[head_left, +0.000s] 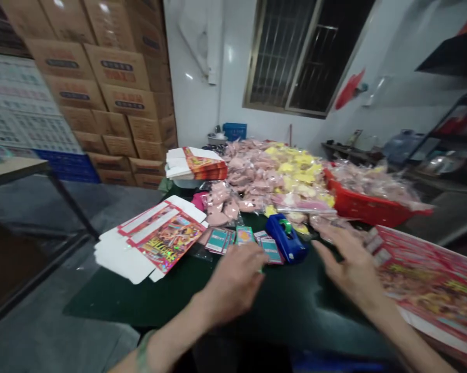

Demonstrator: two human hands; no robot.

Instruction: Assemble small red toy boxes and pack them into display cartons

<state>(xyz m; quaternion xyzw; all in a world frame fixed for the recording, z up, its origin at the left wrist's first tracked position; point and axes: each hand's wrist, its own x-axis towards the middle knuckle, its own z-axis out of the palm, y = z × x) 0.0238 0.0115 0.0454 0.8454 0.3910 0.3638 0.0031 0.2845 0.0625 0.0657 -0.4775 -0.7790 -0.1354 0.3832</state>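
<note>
While your hands are hovering over the dark green table (295,311), your left hand (233,282) is curving its grip down just beside small teal-printed paper cards (221,241), and you cannot tell whether it is pinching one. Your right hand (348,264) is keeping its grip spread, its fingertips (322,228) reaching the front of a heap of pink and yellow clear-bagged packets (264,178). A blue tape dispenser (286,239) is sitting between your hands. A flat white-and-red cardboard box blank (151,243) is lying left, a red printed sheet (431,285) right. Beyond, a red plastic crate (367,204) is holding more packets, and brown cardboard cartons (101,77) are standing stacked.
</note>
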